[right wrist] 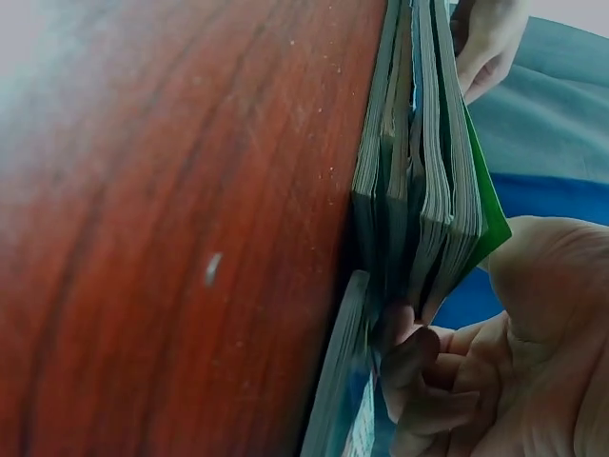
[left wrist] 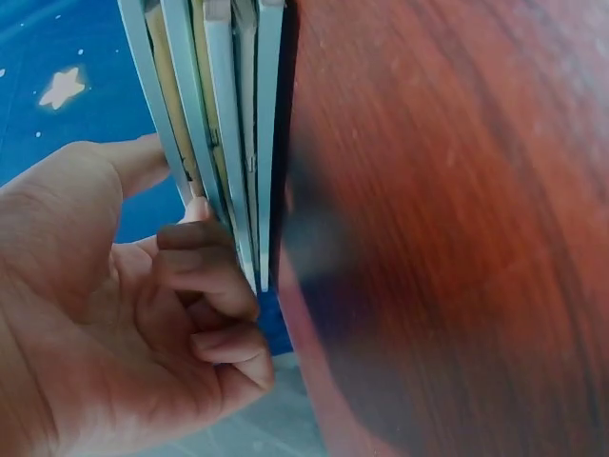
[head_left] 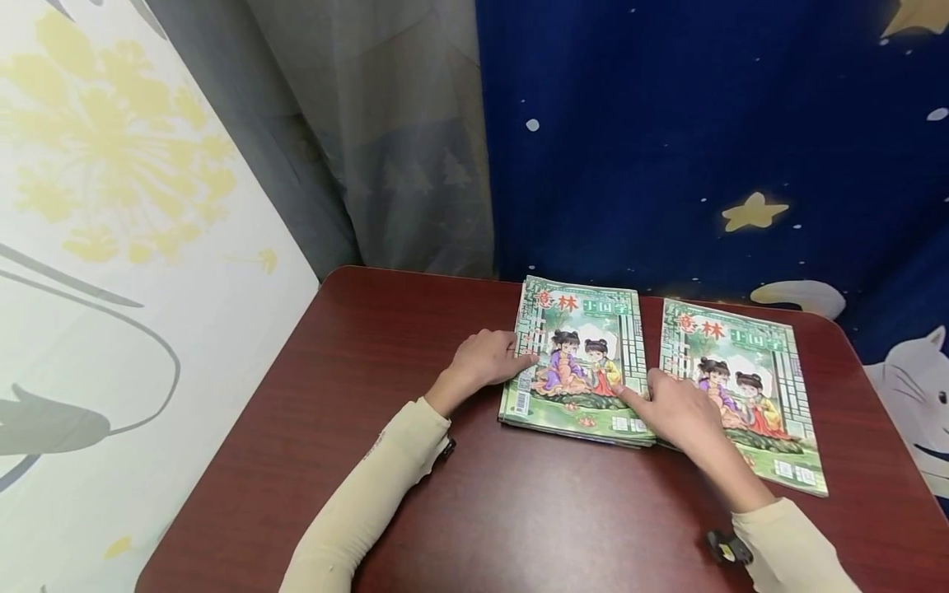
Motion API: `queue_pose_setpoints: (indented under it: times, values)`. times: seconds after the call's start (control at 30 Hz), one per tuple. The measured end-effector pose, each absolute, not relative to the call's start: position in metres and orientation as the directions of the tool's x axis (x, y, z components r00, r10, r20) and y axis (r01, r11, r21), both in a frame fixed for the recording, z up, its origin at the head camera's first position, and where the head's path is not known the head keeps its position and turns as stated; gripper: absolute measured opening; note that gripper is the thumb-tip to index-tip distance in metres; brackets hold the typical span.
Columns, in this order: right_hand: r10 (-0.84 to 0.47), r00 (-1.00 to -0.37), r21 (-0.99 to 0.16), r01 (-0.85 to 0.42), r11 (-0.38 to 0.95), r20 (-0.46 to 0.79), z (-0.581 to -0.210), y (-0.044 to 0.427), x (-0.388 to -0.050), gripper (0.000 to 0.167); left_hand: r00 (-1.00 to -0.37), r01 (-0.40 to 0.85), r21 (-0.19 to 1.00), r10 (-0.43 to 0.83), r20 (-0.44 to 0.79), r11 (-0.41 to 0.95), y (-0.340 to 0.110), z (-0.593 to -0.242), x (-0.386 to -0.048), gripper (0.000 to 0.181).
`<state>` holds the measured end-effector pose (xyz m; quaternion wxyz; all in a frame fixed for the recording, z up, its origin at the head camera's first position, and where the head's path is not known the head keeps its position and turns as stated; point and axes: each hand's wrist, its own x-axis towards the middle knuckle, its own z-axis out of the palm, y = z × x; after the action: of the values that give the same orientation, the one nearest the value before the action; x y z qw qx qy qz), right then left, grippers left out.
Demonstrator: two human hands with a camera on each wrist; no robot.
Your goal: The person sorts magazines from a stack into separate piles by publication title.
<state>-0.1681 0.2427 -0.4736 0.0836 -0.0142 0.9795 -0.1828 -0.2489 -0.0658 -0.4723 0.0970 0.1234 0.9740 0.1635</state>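
Note:
A stack of magazines (head_left: 586, 412) with a green illustrated cover lies on the table, its layered edges showing in the left wrist view (left wrist: 214, 105) and the right wrist view (right wrist: 433, 181). My left hand (head_left: 482, 360) grips its left side, thumb on the cover; the curled fingers of that hand (left wrist: 143, 305) touch the page edges. On the lower right side, my right hand (head_left: 685, 412) pinches the stack, thumb over the cover, and its bent fingers (right wrist: 476, 371) lie against the side. A matching magazine (head_left: 797, 412) lies to the right, partly under my right hand.
The dark red table (head_left: 371, 346) has a rounded back edge close behind both piles. Beyond it hang a grey curtain (head_left: 415, 148) and a blue curtain (head_left: 630, 148) with stars. A white patterned surface (head_left: 148, 313) rises on the left.

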Motion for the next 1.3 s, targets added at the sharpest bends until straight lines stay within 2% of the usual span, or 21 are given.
queue_pose_setpoints:
  times: [0.2, 0.47, 0.6, 0.8, 0.9, 1.0, 1.1, 1.23, 1.3]
  values:
    - [-0.085, -0.993, -0.350, -0.052, 0.935, -0.081, -0.479, 0.244, -0.166, 0.066, -0.953, 0.213, 0.250, 0.257, -0.159, 0.944, -0.062, -0.475, -0.248, 0.052]
    - [-0.093, -0.996, -0.348, -0.081, 0.934, -0.017, -0.478, 0.247, -0.164, 0.061, -0.947, 0.208, 0.256, 0.260, -0.188, 0.944, -0.057, -0.474, -0.247, 0.054]
    - [-0.096, -0.995, -0.319, -0.093, 0.943, 0.008, -0.477, 0.247, -0.162, 0.061, -0.952, 0.212, 0.198, 0.248, -0.181, 0.957, -0.054, -0.471, -0.244, 0.056]
    - [-0.127, -0.992, -0.294, -0.121, 0.948, 0.000, -0.475, 0.246, -0.160, 0.061, -0.944, 0.284, 0.101, 0.296, -0.148, 0.954, -0.044, -0.469, -0.236, 0.045]
    - [-0.122, -0.992, -0.299, -0.116, 0.947, -0.001, -0.474, 0.247, -0.158, 0.062, -0.939, 0.303, 0.098, 0.314, -0.137, 0.948, -0.037, -0.469, -0.232, 0.046]
    - [-0.110, -0.994, -0.319, -0.103, 0.942, -0.004, -0.474, 0.248, -0.154, 0.062, -0.951, 0.268, 0.117, 0.282, -0.126, 0.956, -0.033, -0.468, -0.227, 0.048]
    - [-0.096, -0.995, -0.350, -0.084, 0.933, -0.016, -0.475, 0.248, -0.150, 0.062, -0.965, 0.214, 0.160, 0.235, -0.121, 0.964, -0.033, -0.469, -0.224, 0.060]
    - [-0.082, -0.997, -0.386, -0.076, 0.919, 0.002, -0.478, 0.248, -0.145, 0.059, -0.977, 0.159, 0.194, 0.182, -0.109, 0.968, -0.032, -0.471, -0.222, 0.084]
    - [-0.077, -0.997, -0.395, -0.081, 0.915, 0.026, -0.479, 0.247, -0.144, 0.058, -0.980, 0.147, 0.196, 0.169, -0.102, 0.969, -0.031, -0.472, -0.222, 0.088]
